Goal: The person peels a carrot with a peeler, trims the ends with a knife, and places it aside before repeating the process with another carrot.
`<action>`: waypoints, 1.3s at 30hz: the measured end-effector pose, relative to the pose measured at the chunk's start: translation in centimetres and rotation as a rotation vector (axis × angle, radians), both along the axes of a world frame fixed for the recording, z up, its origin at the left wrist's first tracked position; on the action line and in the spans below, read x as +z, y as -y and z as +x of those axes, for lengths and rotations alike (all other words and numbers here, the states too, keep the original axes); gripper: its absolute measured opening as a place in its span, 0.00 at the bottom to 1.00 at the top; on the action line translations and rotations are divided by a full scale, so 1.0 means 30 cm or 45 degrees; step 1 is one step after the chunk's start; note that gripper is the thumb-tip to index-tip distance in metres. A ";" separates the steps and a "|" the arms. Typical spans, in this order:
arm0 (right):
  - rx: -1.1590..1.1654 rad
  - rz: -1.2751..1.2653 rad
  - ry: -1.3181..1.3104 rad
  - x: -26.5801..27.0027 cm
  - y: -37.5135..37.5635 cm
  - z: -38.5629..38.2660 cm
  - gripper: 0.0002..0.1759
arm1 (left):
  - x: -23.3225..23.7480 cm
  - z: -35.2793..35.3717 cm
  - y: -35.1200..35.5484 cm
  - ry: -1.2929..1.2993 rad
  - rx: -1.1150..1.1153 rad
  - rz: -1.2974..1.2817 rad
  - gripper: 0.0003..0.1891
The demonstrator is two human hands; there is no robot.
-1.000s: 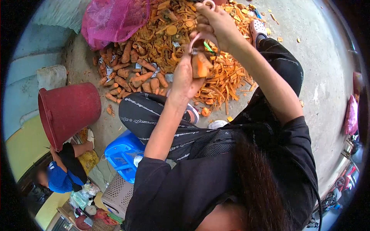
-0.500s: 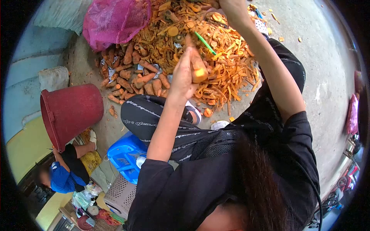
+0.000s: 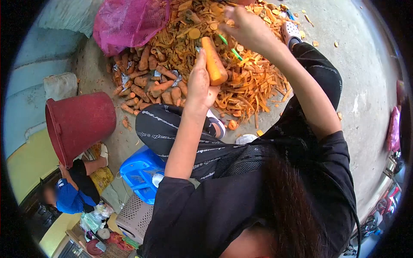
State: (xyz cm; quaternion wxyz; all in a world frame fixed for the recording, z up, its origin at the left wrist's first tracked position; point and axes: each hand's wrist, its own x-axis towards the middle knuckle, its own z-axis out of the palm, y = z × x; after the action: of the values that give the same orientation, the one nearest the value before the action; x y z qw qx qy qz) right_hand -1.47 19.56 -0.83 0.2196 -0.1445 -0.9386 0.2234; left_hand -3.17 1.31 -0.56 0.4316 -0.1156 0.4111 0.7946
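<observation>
My left hand grips a peeled orange carrot and holds it up over the ground. My right hand is just past the carrot's far end, fingers closed on a peeler with a green handle that touches the carrot's tip. Below both hands lies a wide heap of orange carrot peelings. To the left of the heap is a pile of unpeeled, dirty carrots beside a pink mesh sack.
A red bucket lies tipped at left, near a concrete block. A blue plastic stool and a grey basket sit under me. Another person in a blue top is at lower left. Bare concrete floor spreads right.
My right hand swept away past the top edge and has come back down to the carrot's far end. The left hand turned the carrot, which now shows a longer peeled side.
</observation>
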 end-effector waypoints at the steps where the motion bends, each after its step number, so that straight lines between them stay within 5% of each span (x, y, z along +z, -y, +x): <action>1: -0.003 0.155 -0.214 0.025 -0.028 -0.005 0.15 | -0.019 -0.010 0.008 0.003 0.001 0.046 0.16; 2: -0.005 0.309 -0.426 0.056 -0.053 -0.015 0.14 | -0.031 -0.014 0.013 0.008 0.003 0.092 0.16; 6: 0.306 -1.852 -0.316 0.231 0.048 0.015 0.11 | -0.030 -0.016 0.000 0.007 0.034 0.165 0.17; 7: 0.366 -2.167 -0.344 0.235 0.083 0.022 0.12 | -0.028 -0.015 0.002 0.043 0.029 0.232 0.15; 13: 0.277 -2.173 -0.212 0.247 0.175 0.038 0.12 | -0.038 -0.013 0.022 0.172 -0.061 0.477 0.10; 22: 0.119 -2.063 -0.196 0.222 0.186 0.037 0.13 | -0.025 -0.001 0.017 0.170 0.002 0.346 0.08; 31: 0.097 -2.148 -0.102 0.196 0.109 -0.007 0.11 | 0.086 0.074 -0.027 -0.321 -0.091 0.127 0.24; 35: 0.015 -2.090 -0.441 0.138 0.014 -0.081 0.12 | 0.035 0.082 0.007 -0.359 -0.248 0.021 0.23; 39: -0.384 -1.691 -0.533 0.077 -0.109 -0.161 0.12 | 0.082 0.113 -0.013 -0.305 -0.342 0.130 0.18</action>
State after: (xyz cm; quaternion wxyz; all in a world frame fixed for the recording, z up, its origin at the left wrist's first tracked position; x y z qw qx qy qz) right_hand -6.31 22.83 1.49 0.2892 -0.3302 -0.5119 0.7384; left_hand 0.22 1.71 1.89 0.4869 0.0579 0.4304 0.7578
